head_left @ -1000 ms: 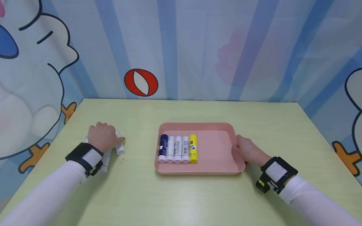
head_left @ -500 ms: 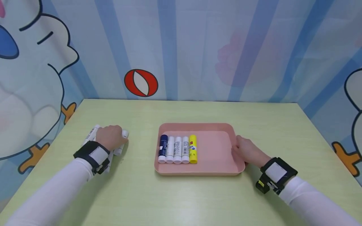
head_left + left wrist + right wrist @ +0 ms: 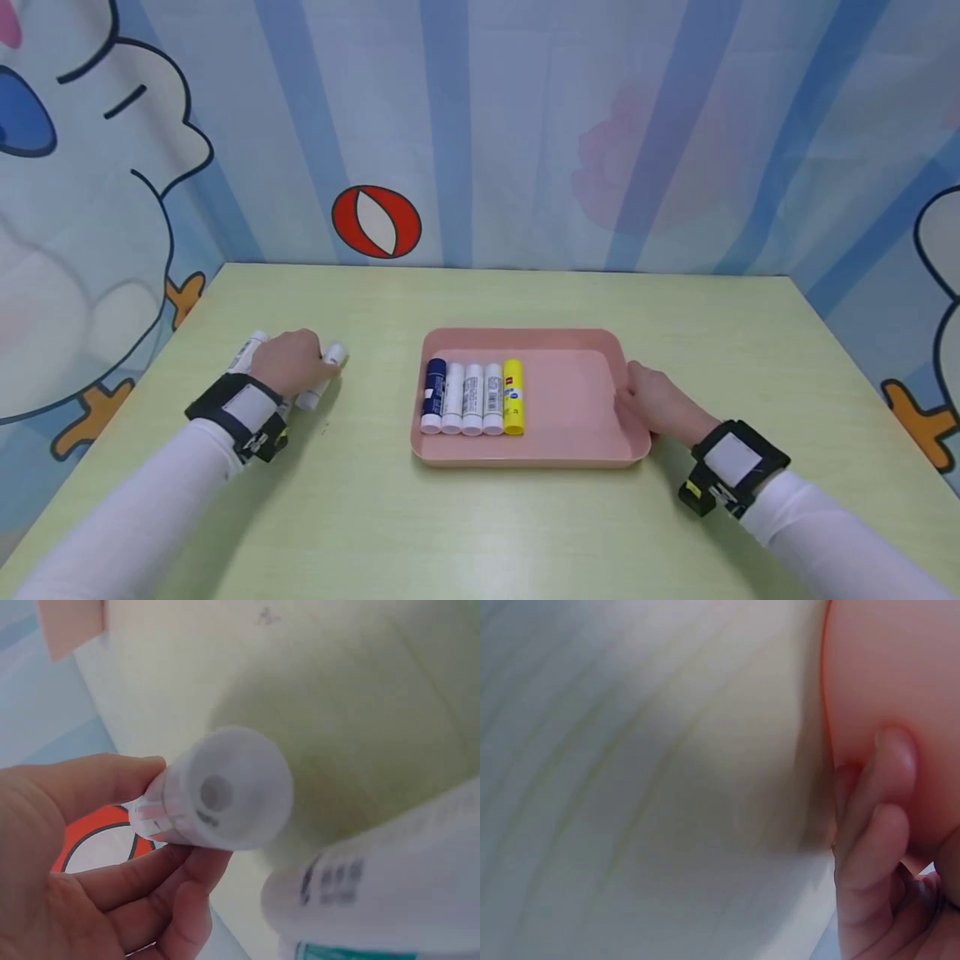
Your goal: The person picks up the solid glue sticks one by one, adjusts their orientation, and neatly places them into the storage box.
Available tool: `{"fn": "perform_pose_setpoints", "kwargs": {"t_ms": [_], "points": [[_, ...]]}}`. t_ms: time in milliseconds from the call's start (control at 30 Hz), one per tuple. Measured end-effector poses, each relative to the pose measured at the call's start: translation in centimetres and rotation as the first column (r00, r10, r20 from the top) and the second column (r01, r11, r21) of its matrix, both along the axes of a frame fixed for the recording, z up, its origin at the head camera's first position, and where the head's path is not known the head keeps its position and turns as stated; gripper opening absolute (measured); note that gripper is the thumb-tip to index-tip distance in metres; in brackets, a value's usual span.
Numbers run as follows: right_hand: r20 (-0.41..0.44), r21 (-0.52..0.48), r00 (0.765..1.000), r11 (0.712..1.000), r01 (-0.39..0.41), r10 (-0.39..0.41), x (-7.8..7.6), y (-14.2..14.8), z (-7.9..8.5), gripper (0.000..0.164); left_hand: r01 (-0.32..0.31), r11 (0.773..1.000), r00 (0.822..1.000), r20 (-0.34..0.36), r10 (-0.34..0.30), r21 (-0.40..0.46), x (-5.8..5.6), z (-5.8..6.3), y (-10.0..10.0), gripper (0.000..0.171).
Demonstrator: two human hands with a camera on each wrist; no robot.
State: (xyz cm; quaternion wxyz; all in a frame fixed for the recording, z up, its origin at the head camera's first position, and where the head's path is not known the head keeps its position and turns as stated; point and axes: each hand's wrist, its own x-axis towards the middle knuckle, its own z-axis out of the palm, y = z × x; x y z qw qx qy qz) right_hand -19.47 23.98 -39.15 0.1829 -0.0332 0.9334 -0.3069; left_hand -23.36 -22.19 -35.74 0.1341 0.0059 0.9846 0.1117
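Note:
My left hand (image 3: 288, 363) pinches a white glue stick (image 3: 322, 379) between thumb and fingers at the left of the table. The left wrist view shows the round, hollow-looking end of this glue stick (image 3: 240, 791) facing the camera, fingers beneath it. Other white glue sticks (image 3: 246, 353) lie beside and partly under that hand; one printed tube (image 3: 375, 881) shows close by. On the right, my right hand (image 3: 656, 400) grips the right rim of a pink tray (image 3: 573, 446), its fingers (image 3: 874, 847) pressed against the tray's outer side and underside.
Inside the tray's left half lies a row of several glue sticks: a dark blue one (image 3: 434, 396), white ones (image 3: 472, 400) and a yellow one (image 3: 513, 396). The pale table (image 3: 480, 533) ends at a patterned curtain (image 3: 502, 133) behind.
My left hand has moved slightly right over the loose glue sticks, and the pinched one has shifted right and been turned to a slant. My right hand and the tray have stayed put.

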Motion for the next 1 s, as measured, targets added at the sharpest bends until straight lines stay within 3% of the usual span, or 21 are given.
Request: {"fn": "perform_pose_setpoints", "kwargs": {"t_ms": [267,500,633,733,900,1000], "points": [[-0.011,0.009,1.000,1.000,-0.009,0.009,-0.1,-0.2,-0.1,0.017,-0.024,0.988,1.000,-0.015,0.027,0.154,0.0,1.3,-0.2,0.038],[-0.006,-0.010,1.000,1.000,0.001,-0.001,-0.2,-0.4,-0.3,0.017,-0.039,0.951,0.998,-0.028,0.050,0.306,0.1,2.9,1.0,0.038],[-0.021,-0.014,1.000,1.000,-0.008,0.008,-0.3,-0.3,-0.4,0.016,-0.010,0.927,0.999,-0.039,0.027,0.376,-0.2,3.5,2.7,0.040],[-0.030,-0.018,0.999,1.000,-0.018,0.017,-0.4,-0.2,-0.4,0.017,0.007,0.897,1.000,-0.028,0.006,0.442,-0.4,3.6,4.5,0.041],[-0.034,-0.019,0.999,0.999,-0.031,0.030,-0.4,-0.2,-0.4,0.022,0.005,0.812,1.000,0.022,-0.022,0.584,-0.5,3.5,8.3,0.044],[-0.026,-0.015,0.999,0.999,-0.036,0.035,-0.5,-0.2,-0.3,0.024,-0.012,0.773,0.997,0.065,-0.038,0.634,-0.6,3.4,10.9,0.045]]}}
